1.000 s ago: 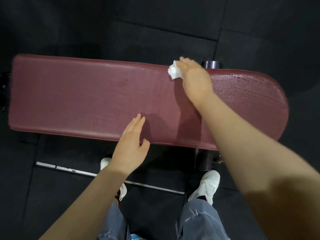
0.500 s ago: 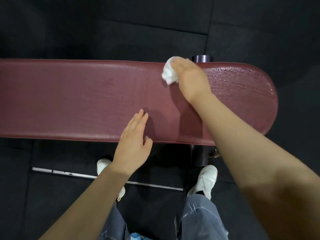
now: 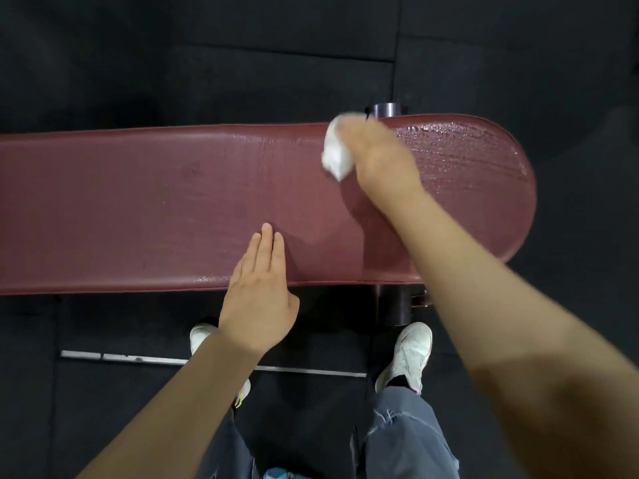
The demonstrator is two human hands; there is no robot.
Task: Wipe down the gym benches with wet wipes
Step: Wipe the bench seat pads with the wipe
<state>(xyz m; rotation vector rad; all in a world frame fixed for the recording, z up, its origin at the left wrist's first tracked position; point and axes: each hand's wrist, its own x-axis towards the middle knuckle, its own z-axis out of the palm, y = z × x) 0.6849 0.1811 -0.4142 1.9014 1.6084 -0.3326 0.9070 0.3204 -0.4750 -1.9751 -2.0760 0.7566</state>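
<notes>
Maroon padded gym bench (image 3: 173,209) lying crosswise in head view, rounded end at right, left end cut off by frame edge. Wet sheen and streaks on pad (image 3: 463,150) toward rounded end; duller surface further left. Crumpled white wet wipe (image 3: 336,154) on bench top near far edge, right of centre, pressed against vinyl. Right hand (image 3: 380,157) over wipe, palm down, blurred; fingers bent down onto wipe, holding it against pad, exact grip partly hidden by back of hand. Most of wipe sticking out at left side of hand. Right forearm (image 3: 484,288) crossing bench diagonally from lower right. Left hand (image 3: 257,292) at near edge of bench, fingers straight and together, fingertips (image 3: 265,233) lying flat on pad, thumb out to right below bench edge, gripping nothing. Well apart from wipe. Dark cylindrical post end (image 3: 386,110) visible just beyond far edge, beside right hand. Dark bench support (image 3: 394,305) under near edge, between arms. Black rubber floor tiles (image 3: 242,46) all around. Pale metal strip (image 3: 138,358) on floor near feet. White sneakers (image 3: 411,354) below bench, left one mostly hidden behind left arm. Grey jeans (image 3: 408,437) at bottom of frame. Small blue item at bottom edge, too little visible to identify.
</notes>
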